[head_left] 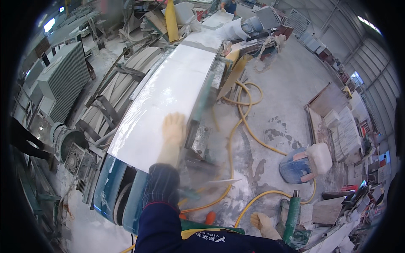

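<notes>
A long white stone slab (143,122), wet and shiny, stretches away from me on a blue-ended machine bed (107,185). My left hand (174,127), in a cream glove, rests on the slab near its right edge, fingers spread flat and holding nothing. The dark blue sleeve of that arm is pulled up close to the wrist. Low on the right, my right hand (262,223), also in a pale glove, hangs beside a green cylinder (292,217). Its fingers look loosely bent, and no object shows in them. A gap separates it from the slab.
A yellow hose (231,156) loops over the floor right of the bed. A blue drum (293,166) with a white jug (319,158) stands there. Stone strips (122,80) lie on the left. Another person (230,6) is at the far end; dark legs (31,141) show at left.
</notes>
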The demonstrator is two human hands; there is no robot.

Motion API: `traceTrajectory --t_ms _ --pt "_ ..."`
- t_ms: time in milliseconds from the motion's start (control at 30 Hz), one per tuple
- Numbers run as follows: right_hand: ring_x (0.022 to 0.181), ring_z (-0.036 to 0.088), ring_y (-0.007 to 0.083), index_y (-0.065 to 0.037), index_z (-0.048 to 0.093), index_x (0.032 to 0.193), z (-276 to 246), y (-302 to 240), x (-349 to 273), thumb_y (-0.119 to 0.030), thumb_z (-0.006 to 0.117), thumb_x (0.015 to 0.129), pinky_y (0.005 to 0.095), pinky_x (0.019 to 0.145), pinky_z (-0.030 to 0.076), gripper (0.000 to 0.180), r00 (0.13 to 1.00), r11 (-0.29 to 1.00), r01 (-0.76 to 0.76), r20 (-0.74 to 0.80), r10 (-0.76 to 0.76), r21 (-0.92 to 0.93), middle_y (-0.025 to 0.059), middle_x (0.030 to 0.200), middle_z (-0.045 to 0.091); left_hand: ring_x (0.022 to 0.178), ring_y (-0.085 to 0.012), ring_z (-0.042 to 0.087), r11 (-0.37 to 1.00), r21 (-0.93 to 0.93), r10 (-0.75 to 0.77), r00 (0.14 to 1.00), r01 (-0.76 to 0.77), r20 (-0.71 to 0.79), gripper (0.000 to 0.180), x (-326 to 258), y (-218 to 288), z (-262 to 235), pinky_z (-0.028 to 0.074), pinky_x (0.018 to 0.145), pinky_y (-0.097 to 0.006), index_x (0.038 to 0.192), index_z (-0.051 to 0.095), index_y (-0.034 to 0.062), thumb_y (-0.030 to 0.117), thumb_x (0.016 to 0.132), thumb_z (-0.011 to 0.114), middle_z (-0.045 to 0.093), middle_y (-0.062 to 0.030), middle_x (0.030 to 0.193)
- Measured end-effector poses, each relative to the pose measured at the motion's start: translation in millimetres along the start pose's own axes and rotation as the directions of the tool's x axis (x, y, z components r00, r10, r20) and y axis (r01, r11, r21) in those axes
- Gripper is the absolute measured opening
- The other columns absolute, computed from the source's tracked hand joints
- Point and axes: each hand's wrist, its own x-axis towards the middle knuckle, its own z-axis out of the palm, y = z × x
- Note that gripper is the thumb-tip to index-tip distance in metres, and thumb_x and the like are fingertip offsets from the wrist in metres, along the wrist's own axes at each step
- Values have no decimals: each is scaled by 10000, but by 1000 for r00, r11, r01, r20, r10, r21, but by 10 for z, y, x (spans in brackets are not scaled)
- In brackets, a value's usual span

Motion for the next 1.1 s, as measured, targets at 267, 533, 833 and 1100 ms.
traceTrajectory --t_ms 267,533,833,1100 --pt "875 734 242 5 671 1206 473 3 94 -248 670 991 346 761 609 332 977 995 99 186 -102 21 141 1060 739 1266 -434 524 983 37 185 979 -182 -87 311 -1103 -74 -708 404 1094 -526 1266 646 131 172 965 582 617 -151 1348" --pt "832 737 261 30 670 1165 410 301 64 -167 649 976 334 684 607 274 988 999 41 148 -41 6 167 1006 737 1367 -417 485 979 -30 204 975 -202 84 421 -2055 -351 -1330 348 1175 -518 1349 611 120 188 935 644 577 -167 1441" --pt "1047 704 240 19 642 1263 264 385 -130 -248 597 1041 351 908 582 350 974 968 88 223 -34 -235 154 1158 715 1412 -466 414 990 98 -90 985 106 -147 435 -2134 -772 -1204 294 1203 -533 1416 548 37 180 1005 544 520 -218 1492" --pt "1021 698 170 3 662 1277 664 283 -132 -230 581 1039 304 909 559 343 939 832 268 325 -112 -486 112 1175 726 1424 -421 428 977 200 -51 991 76 -125 434 -2131 -635 -1303 264 1229 -529 1408 552 72 118 977 532 528 -196 1490"
